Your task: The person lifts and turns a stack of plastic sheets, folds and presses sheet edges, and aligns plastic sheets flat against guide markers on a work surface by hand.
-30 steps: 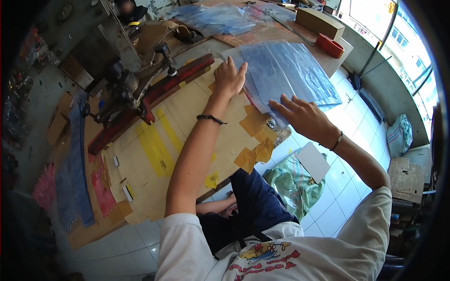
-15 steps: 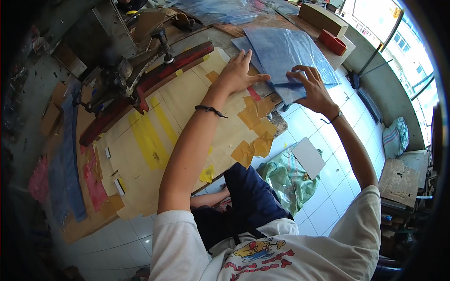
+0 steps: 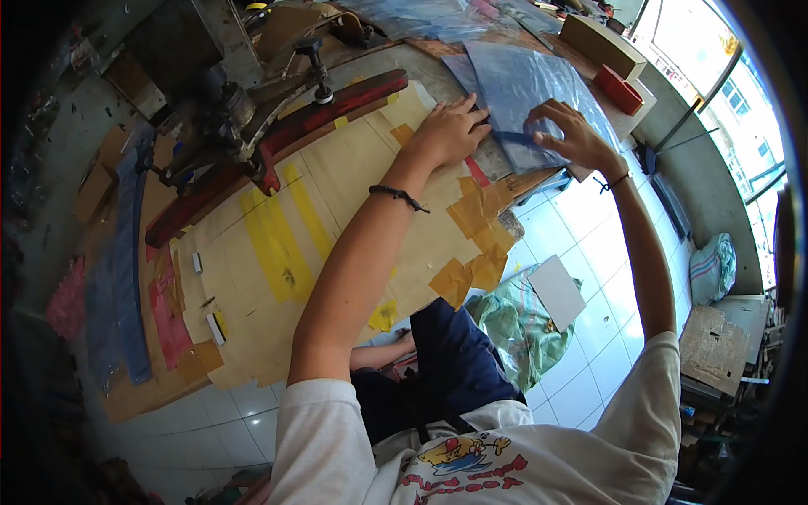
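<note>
My left hand [image 3: 448, 133] lies with its fingers stretched out at the far right end of the paper-covered board [image 3: 353, 185]. Its fingertips reach the left edge of a stack of clear bluish plastic sheets [image 3: 539, 80]. Over the near part of that stack is my right hand [image 3: 581, 141], fingers curved and thumb apart from them. A darker blue band [image 3: 512, 137] runs along the sheets by its fingertips. Whether the right fingertips touch the plastic, I cannot tell. Brown and yellow tape patches cover parts of the board.
A red clamp bar [image 3: 337, 109] on a metal arm crosses the board's far side. Beyond the sheets are a red tape ring [image 3: 619, 90] and a cardboard box [image 3: 602, 46]. A green sack [image 3: 526, 324] lies on the tiled floor; long blue plastic strips [image 3: 130, 269] lie left.
My right hand has shifted up and inward over the sheets, its fingers looser. The sheets lie farther onto the table. My left thumb has drawn in toward its fingers, and the view has shifted slightly.
</note>
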`<state>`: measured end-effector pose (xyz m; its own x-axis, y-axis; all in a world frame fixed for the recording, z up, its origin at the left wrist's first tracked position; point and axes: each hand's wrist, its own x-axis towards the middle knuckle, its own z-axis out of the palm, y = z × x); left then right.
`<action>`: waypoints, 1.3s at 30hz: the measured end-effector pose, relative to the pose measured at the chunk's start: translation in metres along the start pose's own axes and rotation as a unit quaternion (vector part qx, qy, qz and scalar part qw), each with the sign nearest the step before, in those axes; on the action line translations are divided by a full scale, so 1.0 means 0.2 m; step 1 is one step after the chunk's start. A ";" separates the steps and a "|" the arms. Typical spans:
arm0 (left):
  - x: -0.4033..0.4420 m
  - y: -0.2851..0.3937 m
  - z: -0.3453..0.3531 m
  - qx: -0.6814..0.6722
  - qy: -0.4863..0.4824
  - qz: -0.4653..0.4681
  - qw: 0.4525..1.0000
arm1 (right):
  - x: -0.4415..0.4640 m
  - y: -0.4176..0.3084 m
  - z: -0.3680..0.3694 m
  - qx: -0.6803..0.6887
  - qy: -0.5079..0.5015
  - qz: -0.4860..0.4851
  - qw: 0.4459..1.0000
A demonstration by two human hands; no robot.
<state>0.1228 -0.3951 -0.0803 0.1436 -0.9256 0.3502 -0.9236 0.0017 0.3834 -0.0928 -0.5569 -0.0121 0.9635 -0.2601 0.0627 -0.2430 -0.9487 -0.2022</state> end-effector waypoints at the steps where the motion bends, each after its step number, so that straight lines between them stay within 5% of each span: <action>1: -0.01 -0.01 0.00 0.004 0.004 0.006 1.000 | 0.02 -0.03 0.03 0.013 0.037 -0.022 0.999; 5: -0.02 0.01 -0.03 -0.028 0.025 0.030 0.999 | 0.06 -0.13 0.21 -0.104 0.130 -0.057 0.984; 14: -0.01 0.01 -0.02 -0.071 0.100 0.074 0.990 | -0.06 -0.16 0.18 -0.064 0.075 -0.046 0.994; 17: -0.02 0.00 -0.02 -0.058 0.103 0.079 0.990 | -0.04 -0.17 0.08 0.055 -0.008 -0.026 0.998; 21: -0.02 0.00 -0.02 -0.065 0.102 0.074 0.990 | -0.01 -0.23 0.02 -0.032 -0.005 -0.044 0.999; 39: -0.01 -0.02 0.00 -0.060 0.090 0.065 0.992 | 0.04 -0.24 -0.05 -0.002 -0.055 -0.046 0.997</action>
<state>0.1263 -0.3941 -0.0829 0.0974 -0.8320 0.5461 -0.8908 0.1718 0.4207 -0.0743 -0.5148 0.0082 0.9880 -0.1520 -0.0262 -0.1542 -0.9684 -0.1958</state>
